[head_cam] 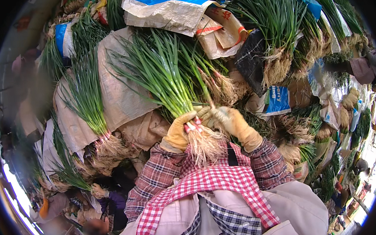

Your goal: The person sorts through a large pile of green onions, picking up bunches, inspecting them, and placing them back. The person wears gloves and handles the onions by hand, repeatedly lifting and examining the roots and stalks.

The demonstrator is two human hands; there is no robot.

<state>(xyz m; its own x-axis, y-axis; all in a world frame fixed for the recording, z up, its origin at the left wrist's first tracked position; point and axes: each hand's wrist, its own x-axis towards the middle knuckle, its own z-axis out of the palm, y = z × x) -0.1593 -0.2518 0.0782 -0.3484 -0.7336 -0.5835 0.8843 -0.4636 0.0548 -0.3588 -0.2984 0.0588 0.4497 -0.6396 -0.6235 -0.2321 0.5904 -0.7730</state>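
My left hand (pixel 179 131), in a yellowish work glove, is closed around a bunch of green onions (pixel 170 86) near its pinkish-white bulbs. The green leaves fan up and to the left, and the pale roots (pixel 204 145) hang down towards my chest. My right hand (pixel 231 121), in a similar glove with whitish fingers, grips the base of a single green onion stalk (pixel 203 81) just right of the bunch. Its fingertips are close to those of my left hand. More green onions with reddish bulbs (pixel 216 80) lie just beyond my hands.
Woven plastic sacks (pixel 120 73) lie among piled green onions (pixel 272 25) ahead. Another bunch (pixel 92 104) lies on sacking at the left. A co-worker's hand (pixel 99 190) holds green onions at lower left. Another person's sleeve (pixel 362 69) shows at far right.
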